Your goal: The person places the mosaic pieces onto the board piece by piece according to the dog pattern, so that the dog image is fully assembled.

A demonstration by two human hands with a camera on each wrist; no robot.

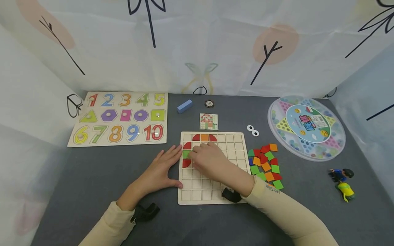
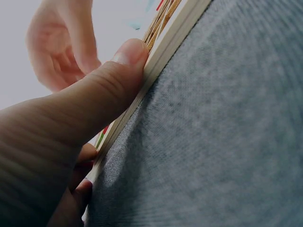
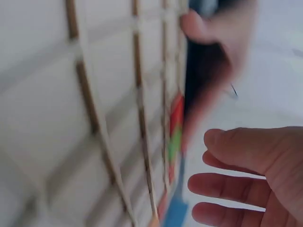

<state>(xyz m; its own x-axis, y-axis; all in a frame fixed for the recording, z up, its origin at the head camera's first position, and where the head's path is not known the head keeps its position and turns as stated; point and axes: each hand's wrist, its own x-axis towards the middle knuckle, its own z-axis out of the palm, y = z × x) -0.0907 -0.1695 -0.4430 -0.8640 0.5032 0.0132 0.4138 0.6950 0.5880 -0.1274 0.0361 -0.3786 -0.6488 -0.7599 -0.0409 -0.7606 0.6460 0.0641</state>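
Observation:
A pale wooden grid board (image 1: 197, 194) lies in front of the person. Along its left edge rests the left hand (image 1: 161, 169), fingers spread and thumb (image 2: 118, 66) pressing the rim. The right hand (image 1: 212, 162) hovers above the board's upper left part, fingers pointing down. In the right wrist view its fingers (image 3: 232, 187) are loosely bent, and no tile shows between them. A red rounded tile, an orange square (image 1: 204, 137) and another red tile sit in the top row. Down the left column are a red tile (image 1: 186, 146), a green square (image 1: 186, 154) and a red rounded tile (image 1: 186, 163).
Loose coloured tiles (image 1: 265, 167) lie right of the board. Behind it are a pattern card (image 1: 208, 121), a blue block (image 1: 184, 106) and a round chip (image 1: 209, 104). A number puzzle (image 1: 120, 119) lies left; googly eyes (image 1: 252, 130), a round game box (image 1: 307, 128) and toy figures (image 1: 343, 182) lie right.

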